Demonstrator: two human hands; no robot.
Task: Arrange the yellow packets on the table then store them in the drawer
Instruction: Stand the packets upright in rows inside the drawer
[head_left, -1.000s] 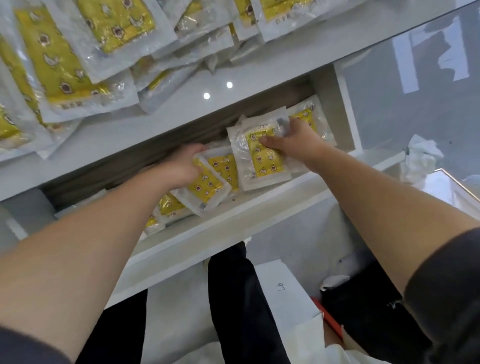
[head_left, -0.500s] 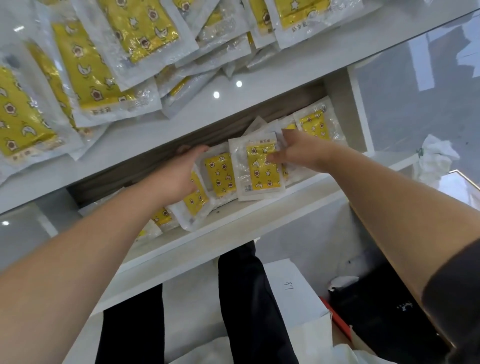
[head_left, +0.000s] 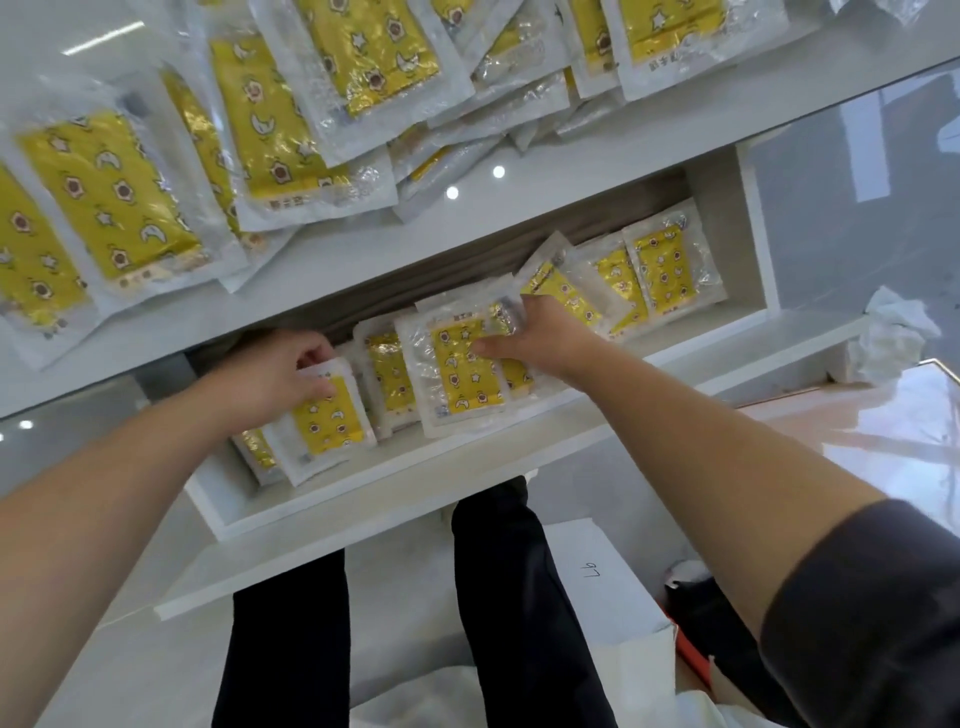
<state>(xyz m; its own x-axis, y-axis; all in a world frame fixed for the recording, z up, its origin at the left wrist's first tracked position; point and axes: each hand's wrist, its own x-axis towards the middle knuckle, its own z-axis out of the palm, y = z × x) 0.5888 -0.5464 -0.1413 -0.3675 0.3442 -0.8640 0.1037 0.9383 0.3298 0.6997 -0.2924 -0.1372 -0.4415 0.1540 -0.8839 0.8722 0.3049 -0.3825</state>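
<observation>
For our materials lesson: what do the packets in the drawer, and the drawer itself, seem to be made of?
Packets: likely clear glossy plastic film, as it crinkles and glints, over a shiny yellow printed insert, perhaps foil. Drawer: smooth white board, perhaps painted or laminated wood; flat satin rim, core hidden.

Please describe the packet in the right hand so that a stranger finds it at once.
Find the open white drawer under the table. Near its middle, the right hand pinches a yellow packet. It alone overlaps neighbours on both sides; the left hand grips a second packet further left.
</observation>
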